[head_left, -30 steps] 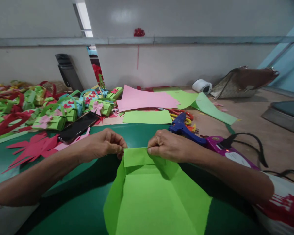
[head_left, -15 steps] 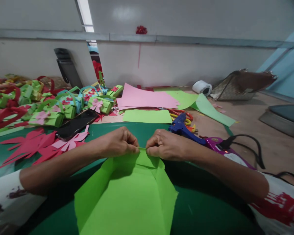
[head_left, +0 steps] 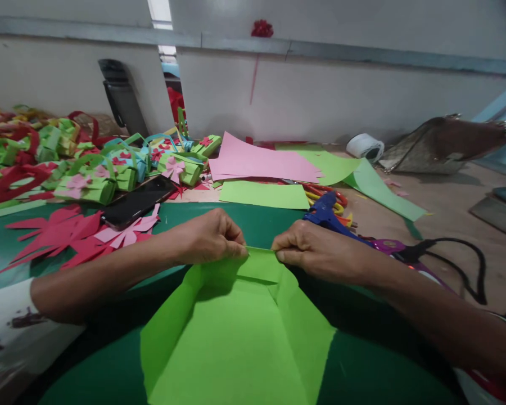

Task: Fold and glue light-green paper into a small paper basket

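Observation:
A sheet of bright green paper [head_left: 240, 332] with creased, raised sides stretches from the near edge of view to my hands. My left hand [head_left: 219, 239] pinches its far folded edge near the middle. At the right end of that same edge, my right hand [head_left: 306, 247] grips the paper between thumb and bent fingers. A narrow folded flap shows between the two hands. Behind my right hand lies a blue glue gun [head_left: 326, 214], and a light green paper strip [head_left: 263, 194] is just beyond both hands.
Pink sheets [head_left: 261, 160] lie at the back. On the left are red paper cutouts [head_left: 57, 228], a black phone [head_left: 139, 201] and several small green paper baskets [head_left: 84, 188]. A purple power strip [head_left: 388, 246] with a black cable is on the right, with a handbag [head_left: 438, 146] behind.
My right hand has slid rightward along the folded edge, widening the gap between my hands. My left hand keeps its pinch. The whole view has shifted slightly.

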Demonstrator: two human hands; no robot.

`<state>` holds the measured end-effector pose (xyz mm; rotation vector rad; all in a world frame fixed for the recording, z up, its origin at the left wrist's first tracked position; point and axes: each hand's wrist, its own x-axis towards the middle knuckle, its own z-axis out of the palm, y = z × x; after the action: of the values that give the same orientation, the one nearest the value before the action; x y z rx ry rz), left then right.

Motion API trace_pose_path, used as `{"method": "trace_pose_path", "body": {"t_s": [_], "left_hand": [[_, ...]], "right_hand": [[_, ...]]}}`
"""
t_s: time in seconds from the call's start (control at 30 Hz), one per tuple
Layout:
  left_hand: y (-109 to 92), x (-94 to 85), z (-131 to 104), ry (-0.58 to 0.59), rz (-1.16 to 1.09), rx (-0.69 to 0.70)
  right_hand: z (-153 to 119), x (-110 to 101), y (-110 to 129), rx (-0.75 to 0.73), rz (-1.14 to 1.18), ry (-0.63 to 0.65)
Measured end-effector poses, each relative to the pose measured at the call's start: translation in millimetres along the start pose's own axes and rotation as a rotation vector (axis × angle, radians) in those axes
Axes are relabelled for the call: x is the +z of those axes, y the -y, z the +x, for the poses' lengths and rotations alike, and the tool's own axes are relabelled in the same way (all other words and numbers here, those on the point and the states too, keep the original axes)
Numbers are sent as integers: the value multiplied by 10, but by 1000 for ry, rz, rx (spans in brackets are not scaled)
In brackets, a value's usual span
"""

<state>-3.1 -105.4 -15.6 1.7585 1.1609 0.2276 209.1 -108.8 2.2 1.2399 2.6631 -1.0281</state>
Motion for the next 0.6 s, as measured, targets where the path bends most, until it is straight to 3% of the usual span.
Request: {"method": "trace_pose_path", "body": {"t_s": [0.6], "left_hand": [[118,-221,31,65,229,-52]], "right_hand": [[24,1,-44,16,-157,-97]]}}
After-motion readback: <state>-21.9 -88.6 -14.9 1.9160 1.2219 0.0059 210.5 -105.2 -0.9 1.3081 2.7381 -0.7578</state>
